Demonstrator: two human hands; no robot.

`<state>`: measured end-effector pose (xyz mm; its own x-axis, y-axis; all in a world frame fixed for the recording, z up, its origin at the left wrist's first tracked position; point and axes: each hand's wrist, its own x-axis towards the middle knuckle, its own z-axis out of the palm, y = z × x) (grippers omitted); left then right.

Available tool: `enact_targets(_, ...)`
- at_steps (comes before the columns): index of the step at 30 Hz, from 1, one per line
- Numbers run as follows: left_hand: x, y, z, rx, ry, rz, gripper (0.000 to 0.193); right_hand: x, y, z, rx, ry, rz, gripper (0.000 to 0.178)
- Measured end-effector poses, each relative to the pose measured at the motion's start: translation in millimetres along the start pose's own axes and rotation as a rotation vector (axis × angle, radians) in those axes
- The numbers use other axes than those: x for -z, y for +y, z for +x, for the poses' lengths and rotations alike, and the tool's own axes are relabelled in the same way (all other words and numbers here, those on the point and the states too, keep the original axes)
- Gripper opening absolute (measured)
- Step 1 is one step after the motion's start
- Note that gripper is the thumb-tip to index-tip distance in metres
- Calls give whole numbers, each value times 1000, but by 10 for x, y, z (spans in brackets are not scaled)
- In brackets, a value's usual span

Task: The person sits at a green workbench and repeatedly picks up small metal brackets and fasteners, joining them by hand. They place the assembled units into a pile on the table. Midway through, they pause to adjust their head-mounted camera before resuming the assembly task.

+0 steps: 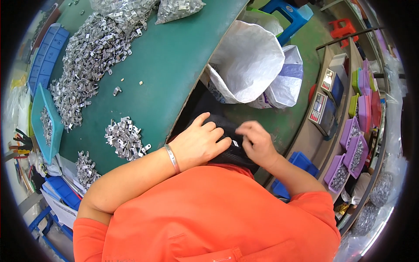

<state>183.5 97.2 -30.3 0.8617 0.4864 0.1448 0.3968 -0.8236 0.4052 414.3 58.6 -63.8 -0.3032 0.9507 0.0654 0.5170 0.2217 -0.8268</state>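
Observation:
My left hand [198, 142], with a silver bracelet [172, 159] at its wrist, is over the dark cloth on my lap. Its fingers curl downward, and what they close on is hidden beneath them. To its right, my right hand [258, 144] is closed, thumb and fingers drawn together; I cannot make out anything in it. A small pale piece [235, 143] shows between the two hands, too small to name. On the green table [161, 83], nearest my left forearm, is a small heap of metal clips [124, 137]. A much larger pile of them [89, 65] spreads beyond.
White woven sacks [248, 61] stand open beyond my hands, by the table edge. A teal tray [46, 122] and blue bin [47, 54] line the table's left. Rightward, a shelf carries scales [322, 113] and purple bins [355, 155] of small parts. A blue stool [288, 17] stands behind the sacks.

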Motion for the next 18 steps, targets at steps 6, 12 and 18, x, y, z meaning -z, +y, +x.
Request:
enact_targets(6,134,-28,88,85,-125,-154,40,23,9,13,-226,45,129,16)
enact_targets(12,31,-98,139,142,10,-361,24,-20,84,-32,-393,46,538,20)
enact_targets(18,-170,-108,439,458,31,-349,19,75,164,-26,-511,-36,654,25)
